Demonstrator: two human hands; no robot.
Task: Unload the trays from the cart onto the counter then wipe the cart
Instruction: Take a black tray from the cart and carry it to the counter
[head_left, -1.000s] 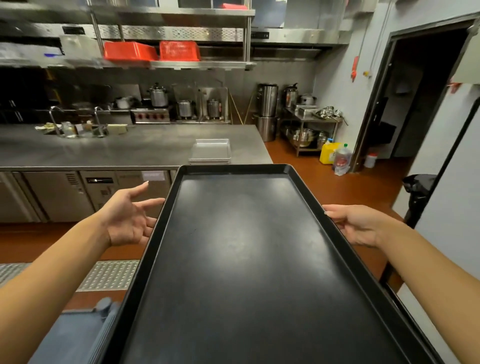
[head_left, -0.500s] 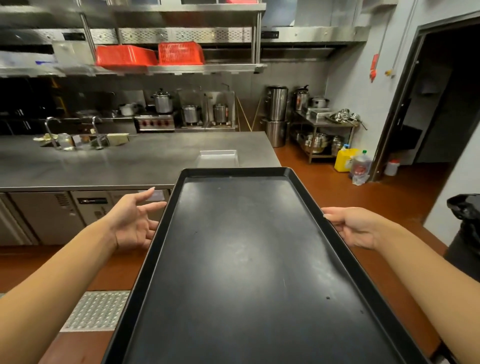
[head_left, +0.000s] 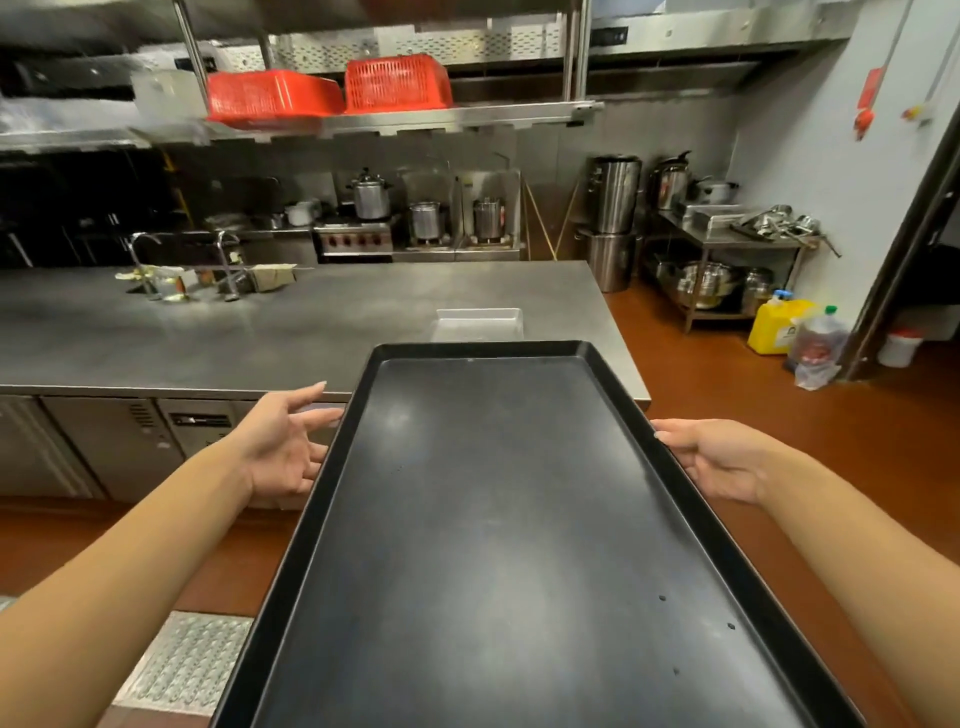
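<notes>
Grip: left hand (head_left: 283, 449) open-palmed against black tray (head_left: 498, 545) long edge; right hand (head_left: 719, 457) curled around opposite rim. Tray airborne, far end over worktop (head_left: 218, 343) edge. Risks: tray slipping from left palm; far end striking clear tray (head_left: 478, 325).

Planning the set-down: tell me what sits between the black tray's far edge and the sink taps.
In the head view, a shallow metal tray on the counter just beyond the black tray; then bare steel toward the taps.
</notes>
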